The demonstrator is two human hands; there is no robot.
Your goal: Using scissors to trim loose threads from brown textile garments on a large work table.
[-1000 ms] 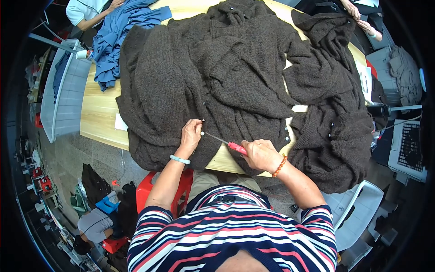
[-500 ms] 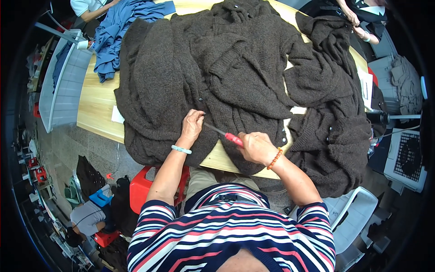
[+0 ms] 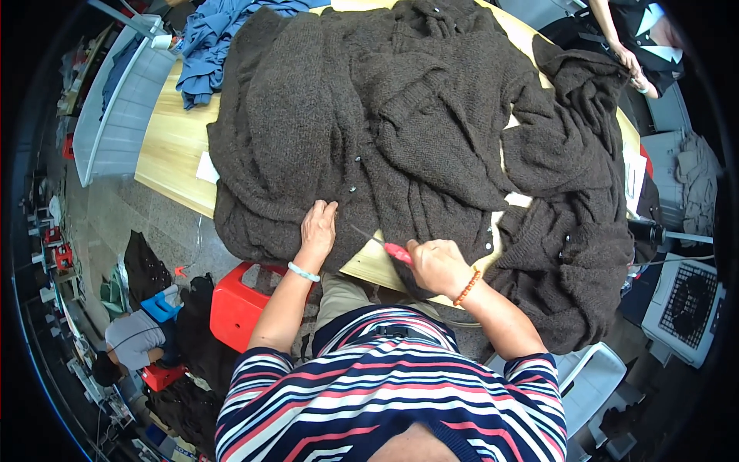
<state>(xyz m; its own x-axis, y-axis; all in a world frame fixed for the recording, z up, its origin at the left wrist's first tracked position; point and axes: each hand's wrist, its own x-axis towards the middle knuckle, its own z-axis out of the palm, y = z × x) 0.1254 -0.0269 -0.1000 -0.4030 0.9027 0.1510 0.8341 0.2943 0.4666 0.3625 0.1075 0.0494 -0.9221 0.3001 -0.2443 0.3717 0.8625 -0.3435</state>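
Observation:
A dark brown knit garment (image 3: 296,115) lies heaped over the table, with small shiny snaps or buttons (image 3: 353,189) along one edge. My left hand (image 3: 317,232) is on its near part, fingers bunched together at the edge of the knit; the thumb is mostly hidden. In my right hand (image 3: 443,268), fingers wrapped round the handle, is a red-handled tool (image 3: 397,254) with a slim metal shaft pointing up and left toward the left hand. The shaft's tip is too fine to tell whether it touches the cloth.
Blue cloth (image 3: 204,58) is piled at the table's far left. At the far right a co-worker's hands (image 3: 630,65) hold part of the brown knit. A red stool (image 3: 235,308) stands left of my legs, and a pale plastic crate (image 3: 596,385) at the lower right. Pale wooden tabletop (image 3: 165,142) shows at left.
The left hand has moved down along the knit, toward me, its fingers straighter. The tool and right hand have shifted slightly nearer me. The whole view has moved a little.

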